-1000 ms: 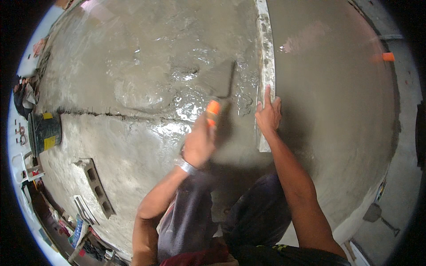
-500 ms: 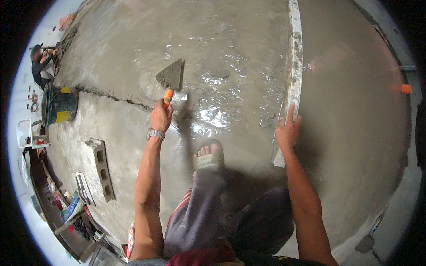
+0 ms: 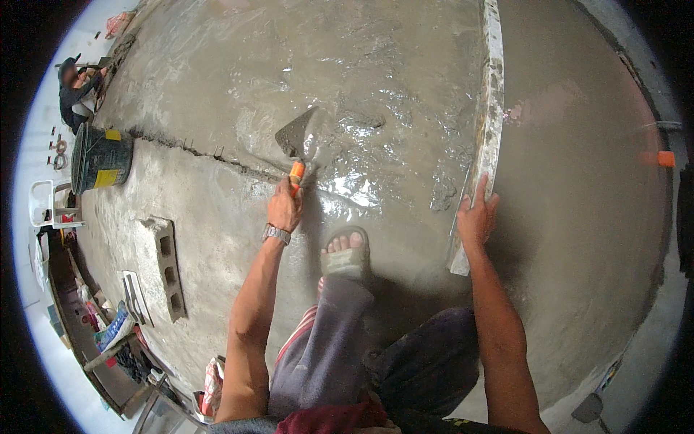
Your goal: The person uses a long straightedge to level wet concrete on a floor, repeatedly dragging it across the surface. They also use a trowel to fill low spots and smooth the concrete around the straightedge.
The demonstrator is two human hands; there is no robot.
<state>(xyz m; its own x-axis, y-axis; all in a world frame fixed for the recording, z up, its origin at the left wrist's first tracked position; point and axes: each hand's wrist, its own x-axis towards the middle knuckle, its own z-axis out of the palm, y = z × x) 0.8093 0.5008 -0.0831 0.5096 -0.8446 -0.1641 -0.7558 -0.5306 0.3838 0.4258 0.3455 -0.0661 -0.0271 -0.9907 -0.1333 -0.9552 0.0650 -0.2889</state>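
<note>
My left hand (image 3: 286, 210), with a watch on the wrist, is closed round the orange handle of a pointed trowel (image 3: 293, 133). Its grey blade lies against the wet cement (image 3: 405, 79), near the end of a crack. My right hand (image 3: 477, 217) grips the near end of a long, cement-smeared straightedge (image 3: 493, 94), its index finger stretched along the bar. The straightedge runs away from me over the wet surface, and its far end leaves the picture. Part of the right hand's grip is hidden underneath.
A dark bucket (image 3: 101, 160) with yellow patches stands at the left. Nearer are a hollow concrete block (image 3: 160, 269) and a white chair (image 3: 50, 205). Another person (image 3: 78, 94) crouches at the far left. My sandalled foot (image 3: 345, 253) is on the floor between my hands.
My left hand and the trowel have shifted right and slightly nearer, and the blade now lies lower on the cement. The straightedge and right hand appear slightly farther right.
</note>
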